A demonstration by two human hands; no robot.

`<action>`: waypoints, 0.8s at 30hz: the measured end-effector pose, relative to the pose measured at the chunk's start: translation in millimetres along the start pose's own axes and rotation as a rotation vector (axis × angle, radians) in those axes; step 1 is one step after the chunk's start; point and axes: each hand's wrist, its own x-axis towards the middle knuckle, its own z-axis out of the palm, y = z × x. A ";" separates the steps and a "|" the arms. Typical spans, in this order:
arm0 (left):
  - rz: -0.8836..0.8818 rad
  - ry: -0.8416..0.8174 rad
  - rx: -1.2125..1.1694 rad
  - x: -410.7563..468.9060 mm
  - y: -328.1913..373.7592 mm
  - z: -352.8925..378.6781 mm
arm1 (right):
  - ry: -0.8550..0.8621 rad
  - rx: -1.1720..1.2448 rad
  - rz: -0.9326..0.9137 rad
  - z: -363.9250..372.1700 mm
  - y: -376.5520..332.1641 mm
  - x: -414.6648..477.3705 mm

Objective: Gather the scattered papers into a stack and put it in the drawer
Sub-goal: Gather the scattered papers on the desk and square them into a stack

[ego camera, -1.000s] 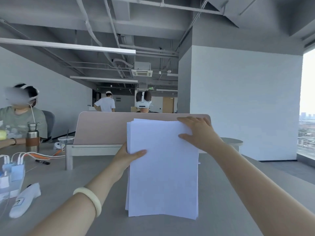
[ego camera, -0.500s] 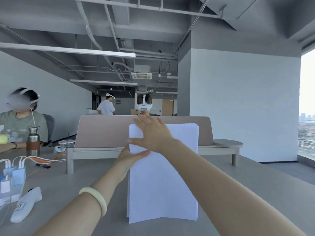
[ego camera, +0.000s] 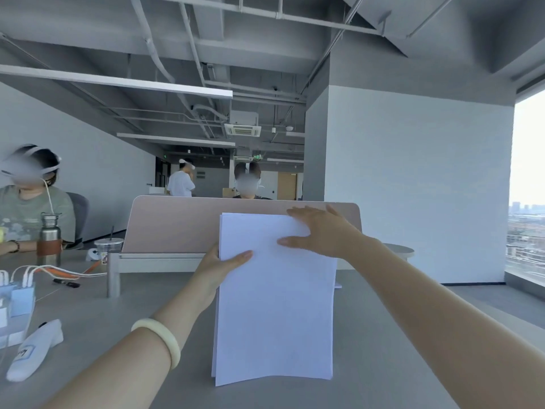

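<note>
A stack of white papers (ego camera: 274, 314) stands upright on its bottom edge on the grey desk (ego camera: 383, 364) in front of me. My left hand (ego camera: 218, 270) grips the stack's left edge, thumb across the front sheet. My right hand (ego camera: 321, 231) lies flat, fingers spread, against the upper right of the front sheet near the top edge. The bottom edges of the sheets are slightly uneven. No drawer is in view.
A pink desk divider (ego camera: 177, 225) stands just behind the papers. At the left lie a white pouch (ego camera: 35, 349), chargers with cables (ego camera: 17, 293), a steel bottle (ego camera: 48, 240) and a plastic cup (ego camera: 107, 249). A person (ego camera: 29, 208) sits at far left.
My right hand slid from the stack's top left corner to the upper right of the front sheet. My left hand kept its grip on the left edge.
</note>
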 end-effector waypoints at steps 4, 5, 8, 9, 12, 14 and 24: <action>-0.012 0.030 0.026 -2.0 -4.8 1.5 | 0.480 0.510 0.249 11.1 25.3 -18.4; -0.019 0.049 0.012 -3.1 -6.8 0.3 | 0.483 0.823 0.377 20.2 31.9 -25.7; -0.031 0.110 -0.025 -6.6 -14.0 0.3 | 0.064 1.285 0.558 73.9 47.6 -40.7; -0.038 0.132 -0.028 -7.1 -17.2 2.7 | -0.022 1.304 0.549 93.2 49.5 -42.3; -0.017 0.204 -0.009 -8.6 -26.5 14.8 | -0.030 1.414 0.624 123.3 36.6 -39.4; 0.023 0.266 0.010 -7.8 -29.2 19.2 | 0.048 1.425 0.633 127.9 26.3 -35.1; 0.063 0.158 0.073 -4.4 -5.3 15.4 | 0.160 1.345 0.508 97.2 34.2 -32.8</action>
